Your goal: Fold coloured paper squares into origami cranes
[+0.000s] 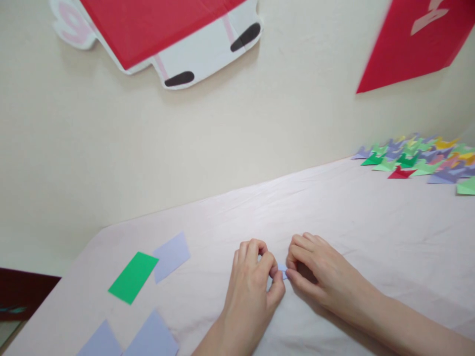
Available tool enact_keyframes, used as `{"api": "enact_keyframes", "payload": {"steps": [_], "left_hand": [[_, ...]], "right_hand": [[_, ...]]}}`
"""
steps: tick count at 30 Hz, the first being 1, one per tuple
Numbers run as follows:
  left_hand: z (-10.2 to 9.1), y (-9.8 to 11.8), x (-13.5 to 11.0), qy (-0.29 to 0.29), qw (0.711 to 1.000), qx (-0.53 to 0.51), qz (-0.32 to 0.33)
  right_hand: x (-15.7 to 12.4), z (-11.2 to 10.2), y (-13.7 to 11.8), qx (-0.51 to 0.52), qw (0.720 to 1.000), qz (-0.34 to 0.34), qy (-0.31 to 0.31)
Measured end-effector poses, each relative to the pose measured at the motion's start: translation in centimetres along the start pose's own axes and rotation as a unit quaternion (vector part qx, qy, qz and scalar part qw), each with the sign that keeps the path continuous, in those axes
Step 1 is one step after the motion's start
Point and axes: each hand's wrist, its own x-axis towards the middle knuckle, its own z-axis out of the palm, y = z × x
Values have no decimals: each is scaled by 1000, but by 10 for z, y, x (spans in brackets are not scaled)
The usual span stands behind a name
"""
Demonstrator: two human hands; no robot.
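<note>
Between my two hands, low over the white cloth, is a small piece of light blue folded paper, mostly hidden by my fingers. My left hand pinches its left side between thumb and forefinger. From the right, the thumb and fingertips of my right hand close on its other end. The exact shape of the fold cannot be made out. Left of my hands lie a green paper sheet and a pale lavender sheet, their corners meeting.
More lavender sheets lie at the lower left. Many small folded paper figures in several colours stand at the back right, by the wall. Red decorations hang there. The cloth-covered surface ends at the left.
</note>
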Motion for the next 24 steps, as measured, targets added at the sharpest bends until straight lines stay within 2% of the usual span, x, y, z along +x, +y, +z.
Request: {"api": "enact_keyframes", "payload": {"steps": [10, 24], "left_hand": [[2, 0, 2, -9, 999, 34, -5], [2, 1, 1, -13, 997, 71, -5]], "right_hand": [[0, -1, 7, 21, 998, -57, -16], [1, -4, -2, 29, 999, -10, -15]]}}
